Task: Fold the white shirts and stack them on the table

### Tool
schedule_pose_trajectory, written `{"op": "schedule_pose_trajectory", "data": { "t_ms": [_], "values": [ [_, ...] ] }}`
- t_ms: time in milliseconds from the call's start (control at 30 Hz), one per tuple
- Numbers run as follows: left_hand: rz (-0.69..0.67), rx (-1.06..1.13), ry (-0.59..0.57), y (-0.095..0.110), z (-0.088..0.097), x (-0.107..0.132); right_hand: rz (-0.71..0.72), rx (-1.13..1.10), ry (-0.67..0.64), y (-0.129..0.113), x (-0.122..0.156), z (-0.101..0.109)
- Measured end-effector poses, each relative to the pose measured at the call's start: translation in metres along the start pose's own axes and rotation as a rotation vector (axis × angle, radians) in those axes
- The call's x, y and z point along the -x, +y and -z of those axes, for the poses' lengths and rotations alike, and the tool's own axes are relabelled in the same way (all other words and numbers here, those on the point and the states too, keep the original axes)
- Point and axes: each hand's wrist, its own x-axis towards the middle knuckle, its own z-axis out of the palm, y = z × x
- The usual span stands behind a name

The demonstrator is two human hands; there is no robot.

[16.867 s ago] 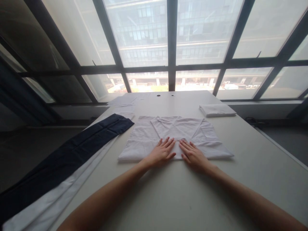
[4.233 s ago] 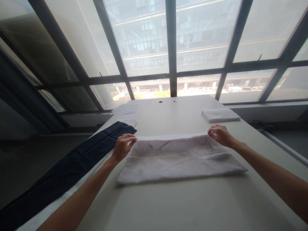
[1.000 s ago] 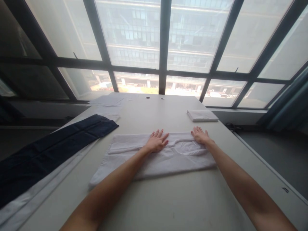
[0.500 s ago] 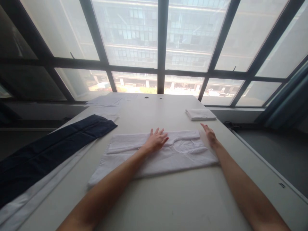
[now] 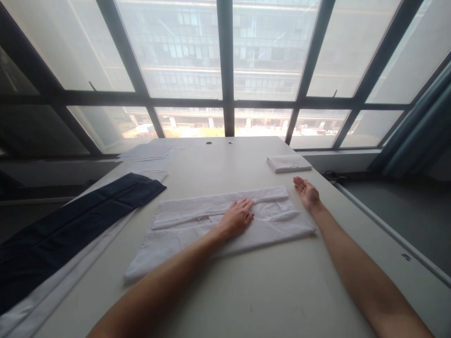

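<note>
A white shirt [image 5: 190, 234] lies folded into a long strip across the table, its collar opening towards the right end. On the cloth just left of the collar rests my left hand [image 5: 238, 217], palm down with the fingers stretched out. My right hand [image 5: 307, 191] is past the shirt's right end, open, palm turned partly up and inwards, holding nothing. A small gap shows between it and the cloth.
A folded white cloth [image 5: 289, 163] sits near the white table's [image 5: 232, 291] right edge. Dark navy trousers [image 5: 81, 211] lie at the left over white fabric [image 5: 84, 263]. White sheets [image 5: 148, 152] are at the back left, before the windows.
My left hand has slid right along the shirt, towards the collar. My right hand has turned its palm upwards and sits slightly further from the shirt's end. The view has shifted a little.
</note>
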Motion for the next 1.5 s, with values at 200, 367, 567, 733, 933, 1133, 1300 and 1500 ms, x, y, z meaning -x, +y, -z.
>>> {"op": "schedule_pose_trajectory", "data": {
  "t_ms": [200, 367, 567, 733, 933, 1133, 1300, 1500],
  "values": [
    [-0.002, 0.013, -0.001, 0.0, 0.003, 0.0, 0.052, 0.023, 0.05, 0.007, 0.005, -0.014],
    [0.003, 0.018, 0.01, 0.0, 0.004, 0.0, 0.042, -0.058, -0.031, 0.001, 0.008, -0.015],
    [0.02, 0.027, 0.076, 0.001, 0.002, -0.001, -0.131, -0.498, 0.127, -0.003, 0.003, -0.002],
    [0.104, 0.002, 0.188, 0.001, 0.007, -0.001, -0.181, -0.535, 0.147, -0.005, 0.0, 0.001],
    [0.12, 0.044, 0.214, 0.0, 0.011, 0.001, -0.179, -0.496, 0.147, -0.006, 0.0, 0.001],
    [0.055, 0.064, 0.205, -0.004, 0.008, 0.001, -0.12, -0.341, 0.151, -0.007, 0.003, 0.0],
    [0.028, 0.066, 0.149, -0.007, 0.003, 0.0, -0.006, -0.085, 0.149, -0.017, 0.001, -0.01],
    [0.031, 0.058, 0.11, -0.006, 0.0, -0.002, 0.289, 0.381, -0.165, -0.032, 0.025, -0.074]
  ]
}}
